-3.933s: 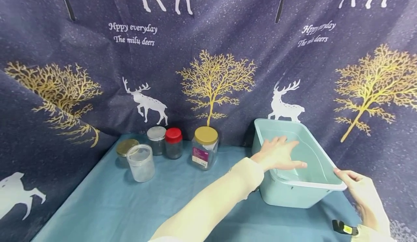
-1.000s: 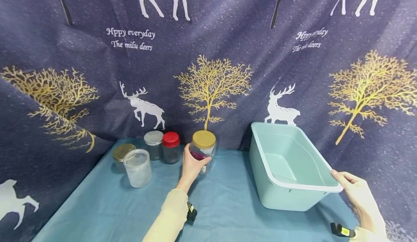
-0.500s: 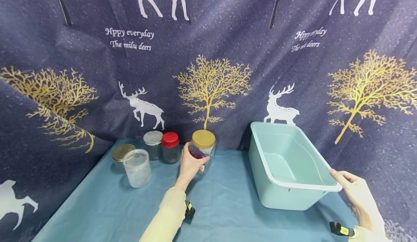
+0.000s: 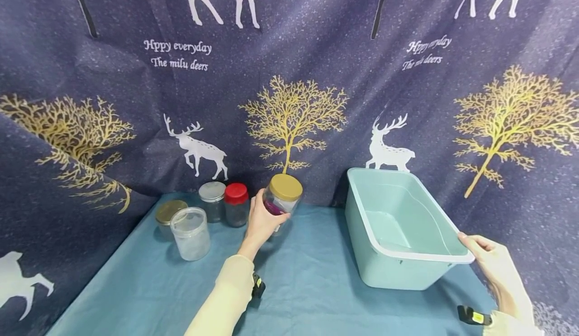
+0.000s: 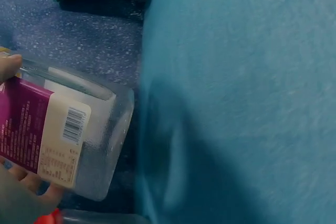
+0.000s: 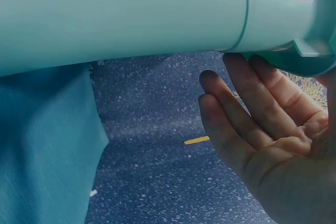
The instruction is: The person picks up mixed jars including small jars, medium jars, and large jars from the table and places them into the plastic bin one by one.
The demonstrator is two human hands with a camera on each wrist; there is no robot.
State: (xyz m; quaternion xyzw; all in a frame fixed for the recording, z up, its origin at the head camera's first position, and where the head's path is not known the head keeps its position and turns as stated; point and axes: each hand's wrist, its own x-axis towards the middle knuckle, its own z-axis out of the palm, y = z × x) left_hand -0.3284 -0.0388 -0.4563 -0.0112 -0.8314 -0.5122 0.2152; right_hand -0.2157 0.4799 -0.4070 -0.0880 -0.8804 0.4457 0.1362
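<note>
My left hand grips a clear plastic jar with a gold lid, thumb on one side and fingers round the other. The jar leans to the right, its base raised off the cloth. In the left wrist view the jar shows a purple and cream label with a barcode. At the right, my right hand pinches the near right corner of a light teal plastic tub, thumb on the rim. The right wrist view shows the fingers under the rim, against the tub's outer wall.
Left of the held jar stand a red-lidded jar, a silver-lidded jar, a gold-lidded jar and a lidless frosted jar. A blue cloth covers the table. Behind hangs a dark curtain with deer and trees.
My left hand came from over the tub to the gold-lidded jar, took hold of it, and has now lifted and tilted it slightly. The right hand stays at the tub's corner.
</note>
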